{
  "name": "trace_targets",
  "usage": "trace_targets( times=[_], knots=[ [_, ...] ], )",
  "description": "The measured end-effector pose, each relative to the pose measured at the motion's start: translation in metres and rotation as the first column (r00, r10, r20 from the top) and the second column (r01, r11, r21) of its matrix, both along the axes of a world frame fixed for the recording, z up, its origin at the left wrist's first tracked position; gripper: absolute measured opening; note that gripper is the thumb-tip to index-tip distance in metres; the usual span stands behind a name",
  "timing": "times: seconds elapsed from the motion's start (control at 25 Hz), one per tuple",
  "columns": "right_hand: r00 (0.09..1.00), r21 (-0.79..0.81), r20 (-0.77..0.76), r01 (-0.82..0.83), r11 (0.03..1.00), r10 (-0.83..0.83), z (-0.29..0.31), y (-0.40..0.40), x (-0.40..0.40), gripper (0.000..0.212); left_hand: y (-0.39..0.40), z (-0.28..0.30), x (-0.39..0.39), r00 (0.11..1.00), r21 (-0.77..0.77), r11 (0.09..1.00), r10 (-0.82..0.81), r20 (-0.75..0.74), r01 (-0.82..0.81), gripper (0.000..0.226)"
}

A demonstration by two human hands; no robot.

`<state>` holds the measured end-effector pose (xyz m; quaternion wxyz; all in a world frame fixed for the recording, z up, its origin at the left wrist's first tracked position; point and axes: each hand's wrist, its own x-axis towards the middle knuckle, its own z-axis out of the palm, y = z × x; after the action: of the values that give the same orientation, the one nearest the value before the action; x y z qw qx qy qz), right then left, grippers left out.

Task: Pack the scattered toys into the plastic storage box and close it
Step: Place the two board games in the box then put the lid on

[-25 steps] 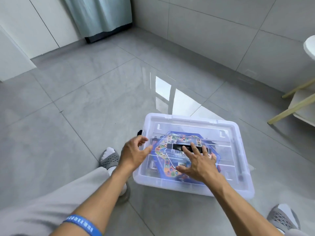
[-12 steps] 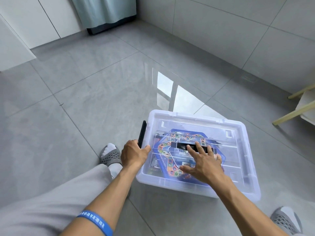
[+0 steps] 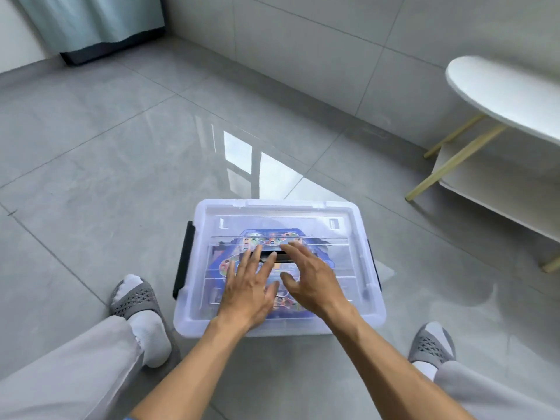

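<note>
Clear rectangular plastic storage box (image 3: 281,324) sitting on grey tiled floor (image 3: 100,183), lid on, colourful blue toy board (image 3: 306,237) inside. Left hand (image 3: 248,286) and right hand (image 3: 312,280) pressing flat, fingers spread, gripping nothing. Best pressing evenly near edges, checking black side latches (image 3: 183,260) seating.

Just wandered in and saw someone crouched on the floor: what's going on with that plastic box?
A person is packing toys away. The clear storage box sits on the grey tiled floor with its lid on, and a colourful blue toy shows through it. The left hand and right hand lie flat and open on the lid, side by side. The black latch on the left side appears to stick out, perhaps not clipped down.
</note>
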<state>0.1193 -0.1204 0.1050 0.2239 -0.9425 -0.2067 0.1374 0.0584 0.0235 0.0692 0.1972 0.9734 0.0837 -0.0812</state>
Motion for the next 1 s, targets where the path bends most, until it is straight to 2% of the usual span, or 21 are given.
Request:
trace_targets(
  times=[0.04,0.08,0.12,0.16,0.2,0.24,0.28,0.32,0.36,0.44,0.52,0.6,0.84,0.96,1.0],
  knots=[
    [0.982,0.164,0.061,0.166,0.972,-0.178,-0.001,-0.019,0.005,0.061,-0.013,-0.008,0.001,1.0,0.037,0.999,-0.011,-0.025,0.012,0.072],
    [0.932,0.261,0.098,0.314,0.913,-0.349,-0.003,-0.04,0.011,0.062,-0.019,-0.015,0.001,0.999,0.099,0.995,0.002,-0.032,0.001,0.076],
    [0.871,0.274,0.097,0.443,0.854,-0.483,-0.008,-0.064,0.019,0.069,-0.022,-0.018,0.001,0.999,0.144,0.989,0.021,-0.033,-0.016,0.078],
    [0.809,0.23,0.033,0.565,0.792,-0.587,-0.018,-0.089,0.028,0.081,-0.024,-0.021,0.001,0.999,0.158,0.987,0.027,-0.033,-0.021,0.078],
    [0.74,0.155,-0.109,0.672,0.724,-0.663,-0.024,-0.11,0.032,0.095,-0.025,-0.022,0.002,0.999,0.17,0.985,0.018,-0.047,-0.009,0.079],
    [0.645,0.114,-0.314,0.754,0.646,-0.697,-0.032,-0.124,0.035,0.106,-0.025,-0.02,0.001,0.998,0.18,0.984,0.02,-0.057,-0.009,0.079],
    [0.552,0.115,-0.485,0.809,0.576,-0.678,-0.035,-0.131,0.035,0.108,-0.024,-0.019,0.001,0.997,0.188,0.982,0.032,-0.065,-0.019,0.078],
    [0.492,0.145,-0.597,0.843,0.518,-0.634,-0.036,-0.132,0.033,0.098,-0.024,-0.018,0.001,0.997,0.189,0.982,0.039,-0.061,-0.027,0.078],
    [0.49,0.197,-0.619,0.854,0.482,-0.614,-0.038,-0.132,0.033,0.079,-0.025,-0.018,0.002,0.997,0.189,0.981,0.043,-0.061,-0.031,0.078],
    [0.569,0.275,-0.442,0.822,0.498,-0.694,-0.042,-0.129,0.034,0.054,-0.025,-0.019,0.002,0.997,0.195,0.98,0.043,-0.057,-0.031,0.077],
    [0.634,0.256,-0.183,0.768,0.586,-0.751,-0.046,-0.126,0.033,0.05,-0.025,-0.019,0.001,0.998,0.194,0.98,0.051,-0.047,-0.041,0.076],
    [0.66,0.218,0.018,0.731,0.647,-0.751,-0.046,-0.122,0.03,0.046,-0.024,-0.019,0.002,0.998,0.194,0.98,0.049,-0.044,-0.04,0.076],
    [0.706,0.175,0.233,0.646,0.743,-0.669,-0.052,-0.121,0.032,0.03,-0.024,-0.018,0.001,0.998,0.19,0.981,0.043,-0.054,-0.032,0.074],
    [0.733,0.12,0.255,0.623,0.773,-0.63,-0.05,-0.114,0.031,0.029,-0.025,-0.016,0.002,0.994,0.184,0.983,0.044,-0.099,-0.025,0.075],
    [0.75,0.036,0.238,0.628,0.777,-0.617,-0.047,-0.114,0.031,0.031,-0.025,-0.015,0.004,0.989,0.17,0.985,0.031,-0.143,-0.006,0.076]
  ],
)
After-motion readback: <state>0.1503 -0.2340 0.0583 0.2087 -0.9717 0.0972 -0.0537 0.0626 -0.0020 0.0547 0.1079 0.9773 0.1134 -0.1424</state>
